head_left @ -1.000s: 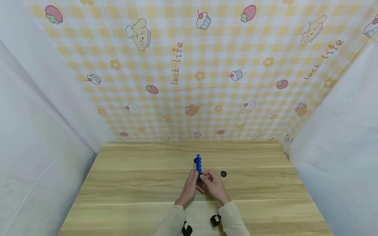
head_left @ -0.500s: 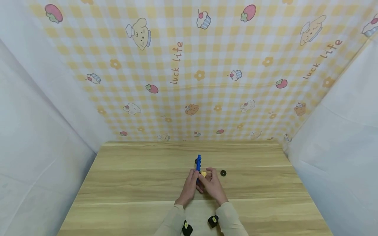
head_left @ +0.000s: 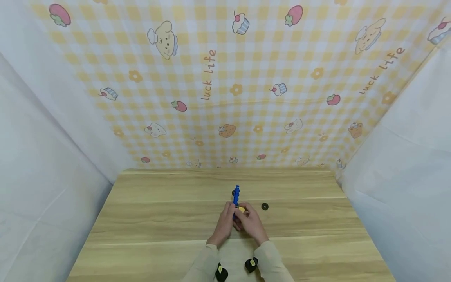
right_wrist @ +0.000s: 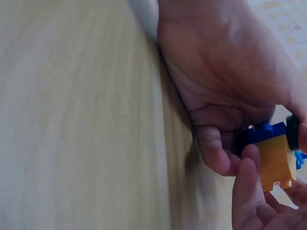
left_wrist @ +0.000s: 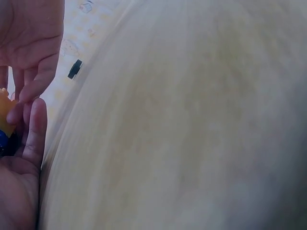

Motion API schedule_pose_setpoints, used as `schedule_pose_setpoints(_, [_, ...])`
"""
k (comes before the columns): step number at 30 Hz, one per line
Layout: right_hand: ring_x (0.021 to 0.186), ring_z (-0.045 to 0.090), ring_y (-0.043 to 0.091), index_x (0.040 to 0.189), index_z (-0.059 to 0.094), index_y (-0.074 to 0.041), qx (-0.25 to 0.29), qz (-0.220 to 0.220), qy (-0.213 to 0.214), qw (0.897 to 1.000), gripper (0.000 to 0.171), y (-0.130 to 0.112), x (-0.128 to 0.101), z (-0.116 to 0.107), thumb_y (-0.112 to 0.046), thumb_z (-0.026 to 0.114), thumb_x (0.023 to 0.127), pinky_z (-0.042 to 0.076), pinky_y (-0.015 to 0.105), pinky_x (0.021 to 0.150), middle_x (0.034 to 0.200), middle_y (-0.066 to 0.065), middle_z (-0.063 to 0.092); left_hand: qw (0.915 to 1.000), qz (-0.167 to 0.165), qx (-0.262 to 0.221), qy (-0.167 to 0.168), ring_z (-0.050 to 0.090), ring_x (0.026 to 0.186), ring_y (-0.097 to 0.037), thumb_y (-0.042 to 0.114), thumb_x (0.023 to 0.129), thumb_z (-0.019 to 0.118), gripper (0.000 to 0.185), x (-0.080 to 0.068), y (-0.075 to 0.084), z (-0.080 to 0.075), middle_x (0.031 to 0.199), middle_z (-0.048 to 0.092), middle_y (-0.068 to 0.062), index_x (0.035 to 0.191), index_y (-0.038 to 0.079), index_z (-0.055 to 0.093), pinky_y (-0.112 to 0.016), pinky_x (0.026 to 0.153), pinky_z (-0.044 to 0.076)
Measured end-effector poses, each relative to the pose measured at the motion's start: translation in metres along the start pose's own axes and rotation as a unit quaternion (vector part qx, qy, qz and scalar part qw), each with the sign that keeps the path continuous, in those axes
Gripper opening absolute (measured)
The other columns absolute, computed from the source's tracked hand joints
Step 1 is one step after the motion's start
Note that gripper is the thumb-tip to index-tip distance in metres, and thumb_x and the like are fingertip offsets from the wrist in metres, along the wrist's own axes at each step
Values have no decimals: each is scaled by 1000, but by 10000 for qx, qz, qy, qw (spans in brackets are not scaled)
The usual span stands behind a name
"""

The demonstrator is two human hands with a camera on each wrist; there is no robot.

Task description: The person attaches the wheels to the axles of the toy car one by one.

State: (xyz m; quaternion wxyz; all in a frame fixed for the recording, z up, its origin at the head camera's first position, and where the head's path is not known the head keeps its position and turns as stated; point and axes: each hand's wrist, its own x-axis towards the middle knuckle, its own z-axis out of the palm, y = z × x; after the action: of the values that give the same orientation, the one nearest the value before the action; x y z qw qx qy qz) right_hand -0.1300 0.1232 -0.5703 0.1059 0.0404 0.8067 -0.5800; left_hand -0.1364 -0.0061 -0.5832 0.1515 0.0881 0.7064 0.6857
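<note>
1. Both sleeves (head_left: 208, 262) enter from the near edge of the wooden surface (head_left: 148, 219). The forearms converge toward the middle of the surface.
2. The left hand (head_left: 224, 222) curls its fingers around the lower end of the blue brick strip (head_left: 236, 194). The strip stands roughly upright, with its long axis pointing up and away from the person.
3. The right hand (head_left: 249, 223) sits just beside the left hand, touching it. Its thumb and fingertips pinch the yellow brick (right_wrist: 277, 163) against the side of the blue brick strip.
4. In the right wrist view, the yellow brick lies directly against the blue piece, on the right-hand side of the strip. A black round part (right_wrist: 291, 128) sits at the joint; whether it is fixed there cannot be told.
5. Both hands are equally near the assembly. The left hand supports it and the right hand works on its lower right flank.
6. Beyond the hands, a black wheel (head_left: 265, 206) lies flat on the surface, off to the right and apart from the right hand.
7. A second dark round piece (head_left: 233, 192) shows just behind the strip, partly hidden by it.
8. A checked cloth backdrop (head_left: 225, 86) rises from the far edge.
</note>
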Motion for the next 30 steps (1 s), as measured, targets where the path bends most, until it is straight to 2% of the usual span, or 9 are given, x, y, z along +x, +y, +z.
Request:
schedule_pose_setpoints(5, [59,53,15,112,54,-22,42,165,115,9998,40,3,0,2,-51,52,84,43,25,51,71,7,61,10000,-39,-6,-47,61,67,-37,37,99,20,42,-1,0,0,79,59,-8,114,4,40,-46,58,52])
schedule_pose_setpoints(10, [64,58,17,113,54,-22,146,106,109,9998,41,4,0,2,-51,53,83,45,27,55,78,8,64,9998,-7,-140,102,60,67,-40,35,99,22,39,-1,0,1,79,59,-9,112,5,42,-48,58,52])
schedule_pose_setpoints(14, [67,59,17,115,53,-20,348,79,88,9993,44,7,0,0,-50,55,82,48,28,57,83,11,64,9994,106,-293,156,61,64,-33,33,99,23,36,3,-7,3,80,59,-9,113,6,43,-46,56,52])
schedule_pose_setpoints(18, [68,60,20,117,52,-14,744,127,28,9971,45,4,-2,-5,-42,59,83,50,31,60,87,15,63,9984,295,-424,215,61,65,-23,35,99,22,40,8,-22,5,87,58,-11,121,6,39,-39,56,53])
schedule_pose_setpoints(21, [69,59,21,116,52,-10,1019,174,-56,9946,41,-5,-8,-9,-34,61,83,52,34,61,90,15,62,9976,331,-422,432,60,74,-19,39,98,22,41,10,-29,6,99,55,-10,126,11,36,-36,61,52])
schedule_pose_setpoints(23, [68,59,21,115,52,-7,1040,151,-157,9943,39,-11,-12,-11,-30,61,85,53,36,62,89,15,61,9966,291,-415,644,58,85,-18,40,98,25,39,10,-30,5,107,53,-9,128,16,34,-35,70,50])
schedule_pose_setpoints(27, [65,58,22,115,53,-8,689,130,-446,9965,38,-11,-17,-14,-31,59,85,52,36,60,80,11,60,9948,160,-416,919,53,102,-17,39,96,33,44,10,-29,3,116,56,-6,134,19,25,-31,86,42])
schedule_pose_setpoints(30, [66,57,25,116,53,-12,453,49,-668,9967,38,0,-14,-14,-34,58,86,51,35,56,77,10,59,9933,147,-613,968,54,104,-18,34,95,40,48,11,-30,2,115,58,-9,137,17,22,-30,89,40])
